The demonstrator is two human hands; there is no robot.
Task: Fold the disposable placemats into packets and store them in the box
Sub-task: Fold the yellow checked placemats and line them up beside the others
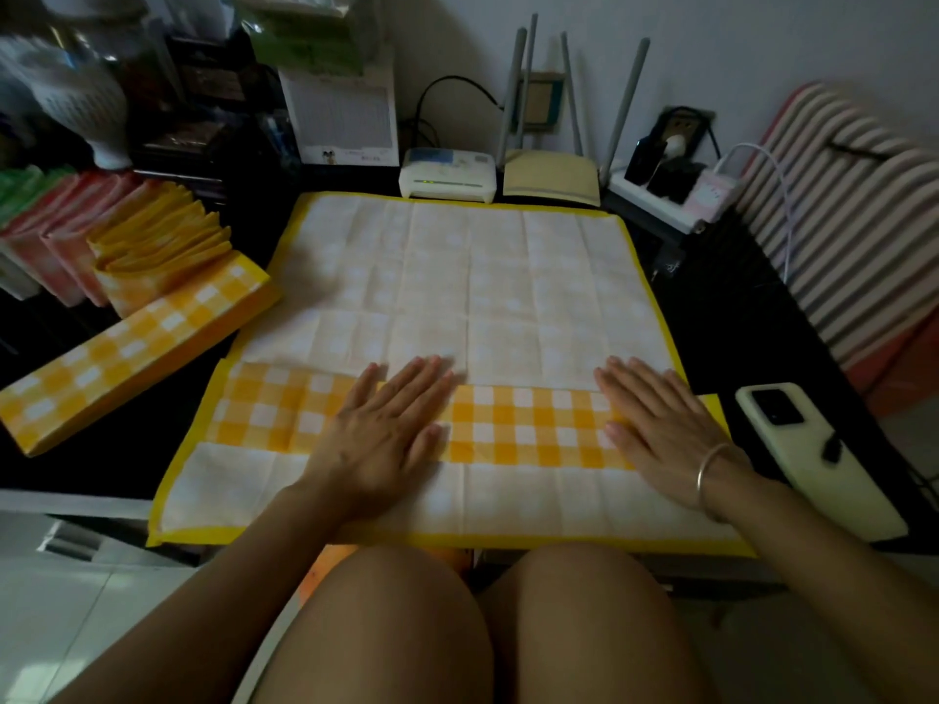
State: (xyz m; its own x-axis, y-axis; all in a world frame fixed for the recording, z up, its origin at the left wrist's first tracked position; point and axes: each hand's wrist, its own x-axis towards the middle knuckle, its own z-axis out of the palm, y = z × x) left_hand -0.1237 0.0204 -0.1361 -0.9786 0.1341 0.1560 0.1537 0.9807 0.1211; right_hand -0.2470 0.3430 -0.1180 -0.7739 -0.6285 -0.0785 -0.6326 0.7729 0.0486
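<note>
- Placemat (457, 276) spread on table (721, 337), white side up; checked strip (533, 424) folded over across near part.
- Left hand (386, 429) and right hand (660, 424) laid flat on strip, fingers straight.
- Folded packet (132, 348) lying at left.

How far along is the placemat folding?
Done: one long yellow checked packet lies left of the work, beside a row of folded packets. In hand: the spread placemat has one checked strip turned over; left hand and right hand press it flat. Left: the remaining folds and boxing; I can't make out a box.
</note>
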